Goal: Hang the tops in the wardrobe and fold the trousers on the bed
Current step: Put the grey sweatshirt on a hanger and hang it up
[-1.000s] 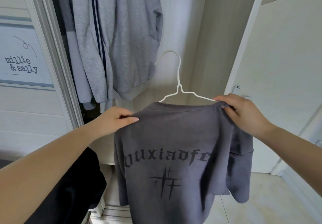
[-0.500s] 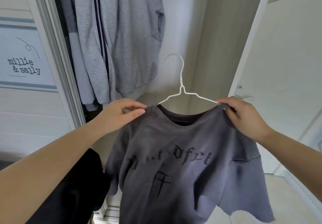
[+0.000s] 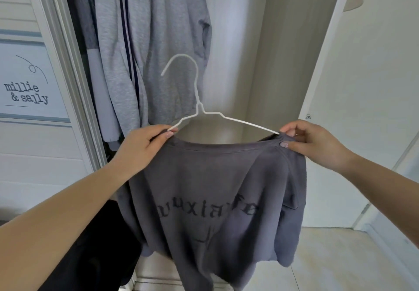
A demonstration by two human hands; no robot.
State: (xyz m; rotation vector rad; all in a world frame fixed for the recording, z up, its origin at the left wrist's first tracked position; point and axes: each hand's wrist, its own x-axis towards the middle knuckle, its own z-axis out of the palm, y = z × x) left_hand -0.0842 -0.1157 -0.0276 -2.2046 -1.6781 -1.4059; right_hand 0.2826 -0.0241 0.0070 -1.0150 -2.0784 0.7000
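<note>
Hands out front of open wardrobe (image 3: 267,64). Left hand (image 3: 145,148) pinches left shoulder of dark grey T-shirt (image 3: 217,200) w/ hanger's left arm; right hand (image 3: 315,145) pinches right shoulder at the other wire end. White wire hanger (image 3: 197,107) runs left-right betw. both grips, slightly lower on right, hook up, tip curling left. Shirt hangs below the hands, print facing camera, near side of wardrobe opening. Rail not in view; prob. above frame, so hook has to go up and farther in. Grey hoodie (image 3: 145,48) hangs far left, free space to its right. Neither hand is nearer the hook; one grip likely needs to shift to the neck.
</note>
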